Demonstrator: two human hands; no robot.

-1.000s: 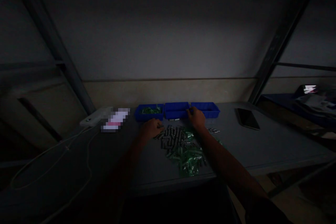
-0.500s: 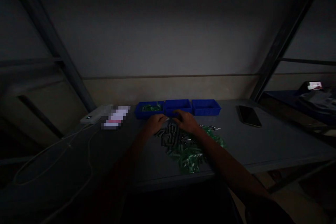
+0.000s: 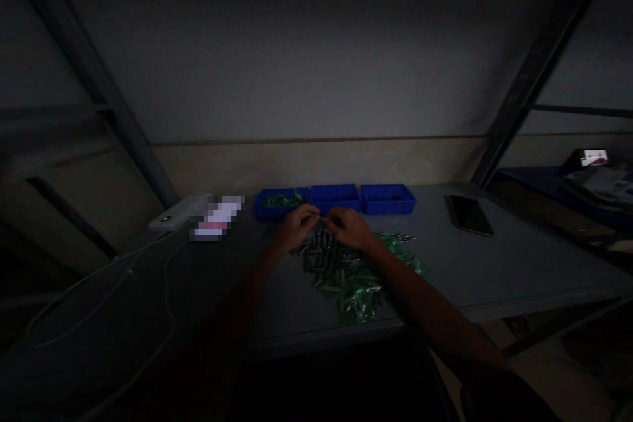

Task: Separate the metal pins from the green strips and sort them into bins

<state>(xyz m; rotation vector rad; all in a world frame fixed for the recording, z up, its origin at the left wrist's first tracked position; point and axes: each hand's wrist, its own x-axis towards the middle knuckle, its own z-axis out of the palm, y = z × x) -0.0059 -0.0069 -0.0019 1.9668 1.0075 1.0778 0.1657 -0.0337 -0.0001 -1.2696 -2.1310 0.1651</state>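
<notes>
My left hand (image 3: 295,227) and my right hand (image 3: 347,227) meet fingertip to fingertip just in front of the blue bins. Both are pinched on a small thin piece (image 3: 321,215), too dark and small to name. Beneath them lies a heap of short grey metal cylinders (image 3: 319,258). Green plastic wrappers (image 3: 360,297) spread over the near and right side of the heap. Several slim shiny metal pins (image 3: 403,237) lie past my right wrist.
At the back stand a left blue bin (image 3: 267,212) holding green wrappers, a middle blue bin (image 3: 336,196) and a right blue bin (image 3: 389,200). A dark phone (image 3: 469,215) lies right. A lit phone (image 3: 217,219), a white box (image 3: 171,216) and cables (image 3: 168,290) sit left.
My hands have come together, fingertips now meeting on the small piece. Earlier they were apart, with a small pale piece at my left fingertips and my right fingers parted.
</notes>
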